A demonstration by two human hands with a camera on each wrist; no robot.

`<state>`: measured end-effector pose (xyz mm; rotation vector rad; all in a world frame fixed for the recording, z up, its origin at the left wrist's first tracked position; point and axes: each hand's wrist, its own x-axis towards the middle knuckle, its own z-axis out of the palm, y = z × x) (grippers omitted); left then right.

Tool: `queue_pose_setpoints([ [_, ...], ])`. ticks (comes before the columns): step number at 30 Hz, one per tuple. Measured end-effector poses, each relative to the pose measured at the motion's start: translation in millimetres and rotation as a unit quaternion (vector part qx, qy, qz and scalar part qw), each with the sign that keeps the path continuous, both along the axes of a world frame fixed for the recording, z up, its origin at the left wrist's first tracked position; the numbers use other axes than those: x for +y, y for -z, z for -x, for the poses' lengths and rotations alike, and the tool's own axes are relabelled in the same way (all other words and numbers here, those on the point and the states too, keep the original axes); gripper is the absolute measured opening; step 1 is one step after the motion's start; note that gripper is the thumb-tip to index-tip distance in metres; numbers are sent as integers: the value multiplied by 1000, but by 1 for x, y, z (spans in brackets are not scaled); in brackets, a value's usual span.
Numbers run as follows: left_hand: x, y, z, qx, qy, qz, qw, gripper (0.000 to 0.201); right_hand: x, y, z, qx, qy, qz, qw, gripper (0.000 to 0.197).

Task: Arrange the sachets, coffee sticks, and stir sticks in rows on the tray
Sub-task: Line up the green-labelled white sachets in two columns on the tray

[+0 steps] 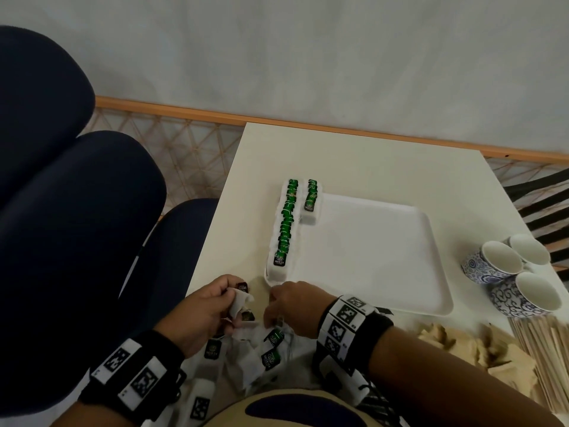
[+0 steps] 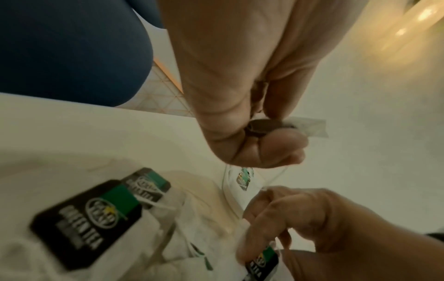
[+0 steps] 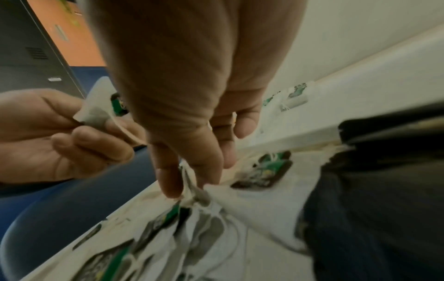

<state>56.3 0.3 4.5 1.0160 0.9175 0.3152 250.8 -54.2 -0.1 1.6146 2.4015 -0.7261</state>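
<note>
The left hand (image 1: 204,306) pinches a white tea sachet (image 1: 238,302) between thumb and fingers, lifted clear of the loose pile of sachets (image 1: 261,349) at the near table edge, while the right hand (image 1: 295,303) reaches down into that pile, its fingertips (image 3: 173,182) closing on the folded paper and string of another one. On the white tray (image 1: 385,257), one full row of sachets (image 1: 284,224) runs along the left rim, and a second row (image 1: 311,200) has only just begun beside it at the far end. To do this step well, the strings probably need teasing apart first, since they look tangled and a quick pull could drag neighbours along. Each sachet should then go down just beside the last in the second row, tag up and overlapping the same way as the first row. The coffee sticks (image 1: 455,343) and stir sticks (image 1: 542,343) wait at the right, untouched
</note>
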Motion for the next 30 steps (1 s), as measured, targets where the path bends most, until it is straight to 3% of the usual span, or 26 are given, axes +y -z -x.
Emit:
queue_pose_setpoints([
  [5, 5, 1, 10, -38, 17, 60, 997, 33, 6, -1, 1, 7, -10, -44, 999, 19],
  [9, 10, 6, 17, -51, 71, 51, 995, 69, 8, -24, -11, 140, 111, -9, 984, 14],
  [13, 12, 6, 12, -54, 45, 51, 996, 62, 8, -52, -20, 220, 193, 26, 956, 11],
  [16, 11, 4, 5, -24, 60, -45, 997, 68, 9, -67, -24, 219, 211, 42, 952, 16],
  [21, 11, -5, -13, 12, 124, -192, 974, 79, 9, -80, -28, 227, 231, 45, 945, 29],
  [25, 11, -15, -26, 58, 151, -293, 942, 52, 5, -83, -33, 239, 230, 71, 941, 23],
  [27, 12, -22, -31, 46, 163, -283, 944, 37, 1, -84, -37, 257, 243, 83, 932, 29],
  [29, 10, -29, -36, -10, 154, -206, 966, 22, -1, -86, -40, 332, 268, 104, 899, 28],
  [30, 11, -32, -38, -36, 142, -167, 975, 21, -3, -89, -41, 401, 286, 125, 861, 23],
])
